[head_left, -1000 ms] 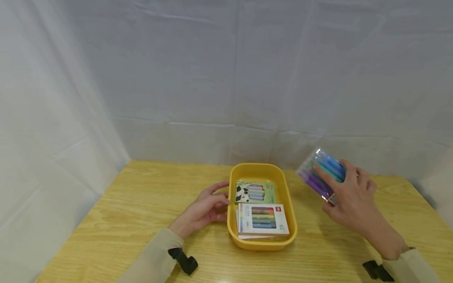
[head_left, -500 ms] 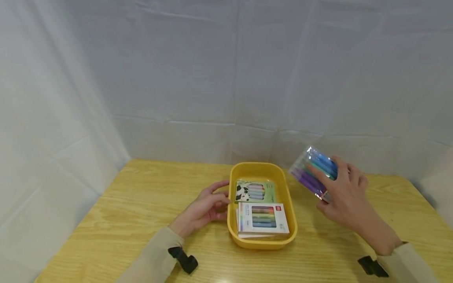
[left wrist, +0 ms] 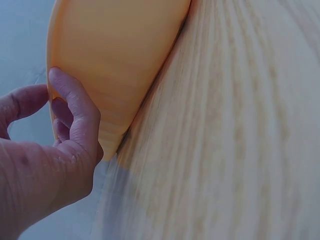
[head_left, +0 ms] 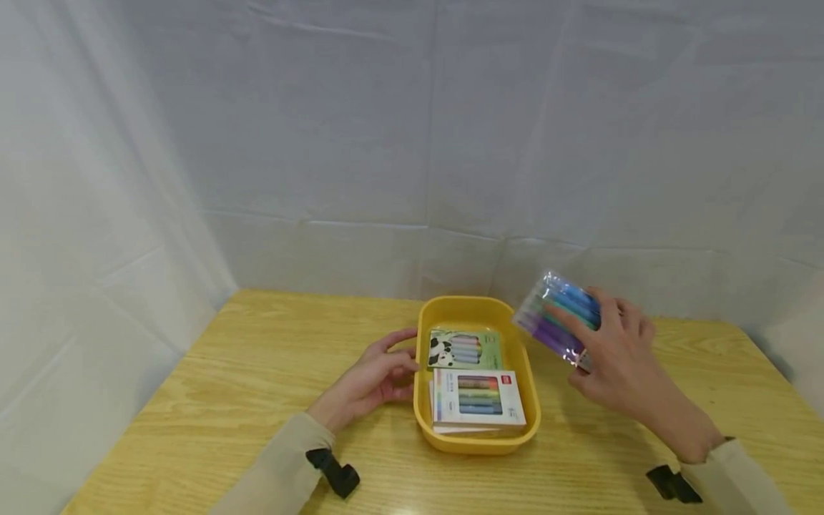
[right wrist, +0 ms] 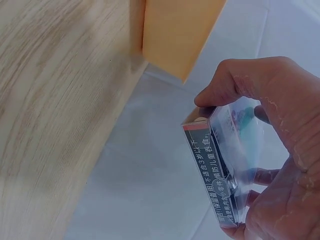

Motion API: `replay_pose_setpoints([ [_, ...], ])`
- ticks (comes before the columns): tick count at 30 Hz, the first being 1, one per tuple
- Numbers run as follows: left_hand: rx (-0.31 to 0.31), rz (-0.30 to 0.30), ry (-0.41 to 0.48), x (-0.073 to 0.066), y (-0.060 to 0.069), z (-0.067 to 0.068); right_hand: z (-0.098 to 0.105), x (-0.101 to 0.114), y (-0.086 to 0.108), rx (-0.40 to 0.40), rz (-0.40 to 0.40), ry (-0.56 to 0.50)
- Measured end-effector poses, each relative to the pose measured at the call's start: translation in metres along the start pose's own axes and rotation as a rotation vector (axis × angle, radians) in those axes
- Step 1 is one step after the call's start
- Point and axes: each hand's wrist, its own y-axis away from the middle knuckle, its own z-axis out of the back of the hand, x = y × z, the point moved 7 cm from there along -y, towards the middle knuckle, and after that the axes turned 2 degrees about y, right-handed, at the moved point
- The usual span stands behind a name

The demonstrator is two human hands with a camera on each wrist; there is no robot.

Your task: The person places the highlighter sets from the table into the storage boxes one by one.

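My right hand (head_left: pixel 618 357) grips a clear plastic pack of colored markers (head_left: pixel 561 318), in blues, greens and purple. It holds the pack tilted in the air, just right of a yellow plastic basket (head_left: pixel 473 445). In the right wrist view, the thumb and fingers hold opposite edges of the box-shaped pack (right wrist: pixel 212 175), with its printed narrow side showing. My left hand (head_left: pixel 373 379) is at the basket's left side. In the left wrist view, its curled fingers (left wrist: pixel 75 100) pinch the rim of the basket (left wrist: pixel 120 50). Inside the basket lie a green panda box (head_left: pixel 463 349) and a white box (head_left: pixel 479 397) with color windows.
The basket stands on a light wooden table (head_left: pixel 257 386). White sheeting (head_left: pixel 360 143) hangs behind the table and at its sides. Under the white box another pale, flat item (head_left: pixel 460 430) peeks out.
My right hand has moved left with the marker pack, bringing it up to the basket's right rim. The left hand and the basket have stayed in place.
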Motion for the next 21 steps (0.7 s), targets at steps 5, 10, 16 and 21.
replay_pose_setpoints([
  [5, -0.001, -0.003, 0.002, 0.001, 0.000, 0.000, -0.003, 0.004, 0.000, 0.026, 0.021, -0.004],
  [10, 0.018, -0.014, 0.009, 0.001, 0.001, -0.001, -0.004, 0.008, -0.002, 0.041, 0.039, 0.008],
  [16, 0.017, -0.013, 0.009, 0.001, 0.001, -0.001, -0.006, 0.014, -0.005, 0.064, 0.066, 0.023],
  [21, 0.007, -0.004, 0.004, 0.002, 0.003, -0.001, -0.007, 0.019, -0.008, 0.077, 0.078, 0.020],
])
